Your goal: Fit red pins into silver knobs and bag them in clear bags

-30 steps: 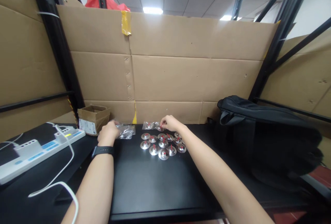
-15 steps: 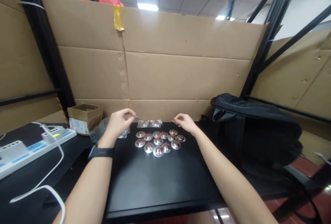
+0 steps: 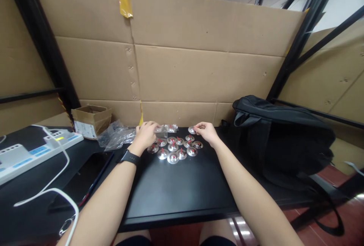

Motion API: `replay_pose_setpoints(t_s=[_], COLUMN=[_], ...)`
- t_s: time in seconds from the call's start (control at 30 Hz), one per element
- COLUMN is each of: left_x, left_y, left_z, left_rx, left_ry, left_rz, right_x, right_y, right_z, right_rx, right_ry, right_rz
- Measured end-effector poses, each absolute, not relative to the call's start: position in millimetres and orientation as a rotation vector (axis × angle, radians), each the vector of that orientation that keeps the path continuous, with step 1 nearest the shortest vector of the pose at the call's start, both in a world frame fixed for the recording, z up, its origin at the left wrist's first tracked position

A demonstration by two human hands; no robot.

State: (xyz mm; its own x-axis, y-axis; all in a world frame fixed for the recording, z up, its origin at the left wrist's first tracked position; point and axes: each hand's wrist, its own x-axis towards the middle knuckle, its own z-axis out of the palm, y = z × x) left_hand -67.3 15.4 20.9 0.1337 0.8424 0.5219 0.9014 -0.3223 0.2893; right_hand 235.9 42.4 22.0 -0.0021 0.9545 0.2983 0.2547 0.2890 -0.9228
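Observation:
Between finger and thumb, my right hand (image 3: 207, 132) pinches a small silver finger cymbal (image 3: 191, 129) by its red centre, at the back right of the group. My left hand (image 3: 145, 135), wearing a dark watch, is curled at the back left of the group, its fingertips partly hidden. From its fingers a thin clear plastic bag (image 3: 162, 135) seems to stick out. Just behind lie bagged finger cymbals (image 3: 171, 128) in clear wrapping. Several loose finger cymbals (image 3: 173, 157) with red loops lie domed side up on the black table (image 3: 182, 189), some close beside my left hand.
A black backpack (image 3: 284, 143) fills the right side. At left stand an open cardboard box (image 3: 92, 120), crumpled clear plastic (image 3: 118, 136), a white power strip (image 3: 40, 159) with cable, and a dark phone-like slab (image 3: 85, 177). A cardboard wall (image 3: 182, 75) closes the back.
My left hand has moved right and lowered towards the bagged cymbals. The cymbal in my right hand has turned its disc more towards me. The view has tilted down.

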Motion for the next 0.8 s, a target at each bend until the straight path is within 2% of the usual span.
replay_pose_setpoints(t_s=[0.17, 0.37, 0.57, 0.73, 0.8], left_x=[-16, 15, 11, 7, 7], left_y=[-9, -20, -18, -20, -21], left_z=[36, 24, 24, 29, 30], left_rx=[-2.739, -2.731, -2.664, -2.563, -2.554], left_ry=[-1.276, -1.305, -1.333, -1.282, -1.282], left_rz=[-1.307, -1.365, -1.470, -1.487, -1.474], right_x=[220, 203, 224, 259, 268], right_y=[23, 5, 11, 27, 33], right_z=[30, 34, 40, 31, 23], right_rx=[-1.075, -1.054, -0.974, -1.335, -1.419], right_ry=[-1.868, -2.024, -1.958, -2.189, -2.261], right_rz=[0.739, 0.635, 0.862, 0.495, 0.466])
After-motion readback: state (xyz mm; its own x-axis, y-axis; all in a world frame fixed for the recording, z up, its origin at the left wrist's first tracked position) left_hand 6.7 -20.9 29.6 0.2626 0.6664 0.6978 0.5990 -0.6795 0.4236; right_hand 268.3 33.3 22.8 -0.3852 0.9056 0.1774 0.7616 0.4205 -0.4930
